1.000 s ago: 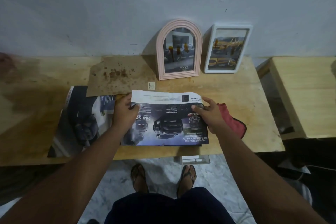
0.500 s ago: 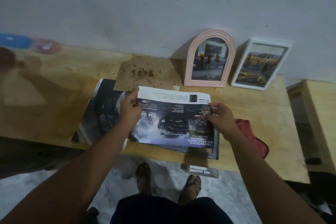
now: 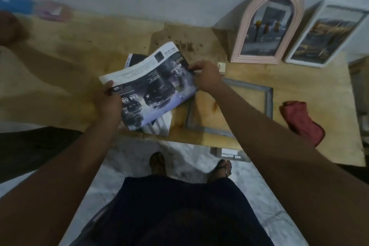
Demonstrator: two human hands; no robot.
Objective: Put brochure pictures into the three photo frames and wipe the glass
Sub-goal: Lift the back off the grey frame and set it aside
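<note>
Now the brochure (image 3: 151,88), gripped by both hands (image 3: 110,102) (image 3: 205,78), has swung left — baring the empty third frame (image 3: 267,104) for filling.

My forearms are bare, with no sleeves reaching into view. My left hand (image 3: 109,104) and right hand (image 3: 206,78) wear no gloves. I have on dark navy shorts (image 3: 179,209) and dark strapped sandals (image 3: 157,163) on both feet.

Both hands, left (image 3: 109,104) and right (image 3: 206,78), grip brochure page (image 3: 151,88); grey frame (image 3: 229,106), seemingly empty, beside it.
</note>
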